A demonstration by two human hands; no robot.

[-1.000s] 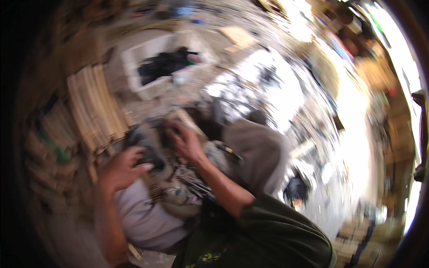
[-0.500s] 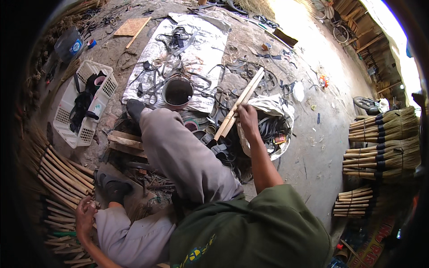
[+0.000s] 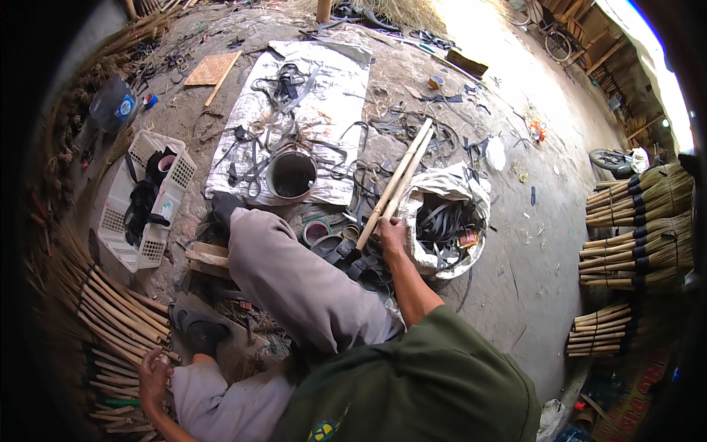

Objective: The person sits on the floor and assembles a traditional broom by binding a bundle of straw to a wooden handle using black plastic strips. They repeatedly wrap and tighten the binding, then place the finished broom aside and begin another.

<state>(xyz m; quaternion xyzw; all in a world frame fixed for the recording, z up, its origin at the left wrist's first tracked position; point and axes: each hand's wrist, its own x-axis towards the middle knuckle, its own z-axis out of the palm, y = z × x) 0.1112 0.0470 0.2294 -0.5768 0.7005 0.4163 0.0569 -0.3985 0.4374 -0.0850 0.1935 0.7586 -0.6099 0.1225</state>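
Observation:
Two pale wooden sticks (image 3: 398,171) lie side by side, slanting between the white sheet and the sack. My right hand (image 3: 392,234) is closed on the lower end of the nearer one, beside the sack's rim. By my knee, my left hand (image 3: 154,377) has its fingers curled in, and what they hold, if anything, is hidden. Just beyond it, a row of broom handles (image 3: 121,313) fans out, with more handles (image 3: 118,390) to its left. The open white sack (image 3: 480,243) holds black rubber strips (image 3: 442,217) and a small red packet (image 3: 468,238).
A round container (image 3: 292,175) stands on the white sheet (image 3: 258,96) among scattered black strips. On the left are a white plastic crate (image 3: 180,166) and a clear bottle (image 3: 110,103). Bundled brooms (image 3: 626,258) are stacked at the right. A tape roll (image 3: 317,232) lies by my knee.
My right hand has slid down from the middle of the sticks to the lower end of one. The sticks' lower ends are farther apart. My left hand has dropped slightly nearer, fingers still curled.

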